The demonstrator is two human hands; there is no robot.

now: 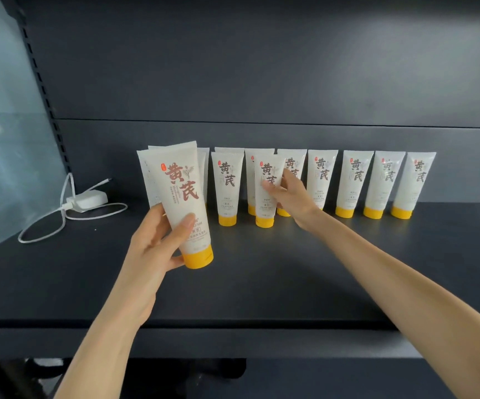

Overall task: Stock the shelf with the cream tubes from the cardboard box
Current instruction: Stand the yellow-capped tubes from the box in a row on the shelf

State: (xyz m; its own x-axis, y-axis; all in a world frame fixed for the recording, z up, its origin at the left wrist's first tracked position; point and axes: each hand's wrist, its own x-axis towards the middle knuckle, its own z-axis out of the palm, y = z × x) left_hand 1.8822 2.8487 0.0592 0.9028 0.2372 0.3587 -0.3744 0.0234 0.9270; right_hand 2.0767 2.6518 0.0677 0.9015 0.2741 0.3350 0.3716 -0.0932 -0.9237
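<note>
**Placement step.** The right hand (290,197) pinches the mid-body of a cream tube (265,210) between thumb and fingers. The tube is upright, with its yellow cap down at or just above the surface of the shelf (262,283); whether it touches cannot be told. It stands just in front of the back row of tubes (355,182), which runs cap-down along the rear of the shelf toward its right edge. A second rank is starting near the middle. The left hand (158,240) grips a held bundle (179,191) of at least two more tubes, lifted clear of the shelf nearer its front edge. The next move is probably to let the placed tube go so that it stands square, then draw one from the bundle. The cardboard box is out of view. Every tube is capped, so the contents are unseen. A white charger (87,200) and its cable (46,226) lie near the left edge.
</note>
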